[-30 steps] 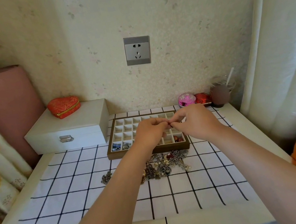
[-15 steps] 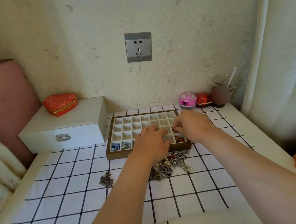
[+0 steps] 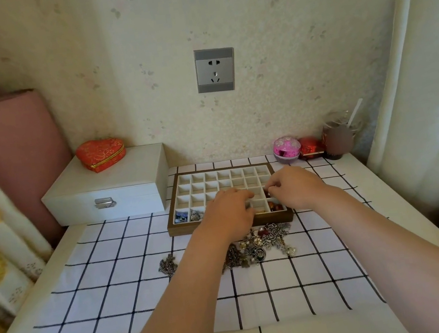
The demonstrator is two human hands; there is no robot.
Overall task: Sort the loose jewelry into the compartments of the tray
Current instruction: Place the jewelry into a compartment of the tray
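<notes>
Right hand (image 3: 295, 187), fingertips (image 3: 273, 187) tight on a dark red bead (image 3: 267, 194) over the tray (image 3: 178, 231); left hand (image 3: 228, 213) just beside, grip unclear.

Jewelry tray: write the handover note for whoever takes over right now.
Left hand: palm down over the front middle of the tray, fingers curled; whether it holds anything is hidden.
Right hand: fingertips pinch a small dark red piece over a right-side compartment.
Done: blue piece and silver piece in the front-left compartments, red beads front right.
Left: the loose pile on the checked cloth before the tray, plus a stray chain to its left. Most compartments are empty.
</notes>
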